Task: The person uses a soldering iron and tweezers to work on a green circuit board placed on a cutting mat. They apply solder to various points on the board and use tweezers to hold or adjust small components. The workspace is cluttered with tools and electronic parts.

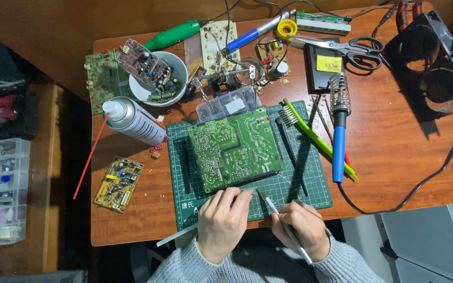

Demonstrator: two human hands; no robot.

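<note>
A large green circuit board (234,147) lies solder side up on a dark green cutting mat (310,188). My left hand (224,220) rests at the mat's near edge with its fingertips against the board's near edge; a thin pale strip sticks out below it to the left. My right hand (302,228) grips silver tweezers (273,207) whose tips point toward the fingertips of my left hand, just off the board's near right corner.
On the wooden table: a spray can (135,121) with a red straw, a white bowl (155,78) of boards, a small yellow board (119,183), a blue soldering iron (338,147) by its coil stand, a green brush (315,139), scissors (352,50), a black fan (431,63), a parts box (226,104).
</note>
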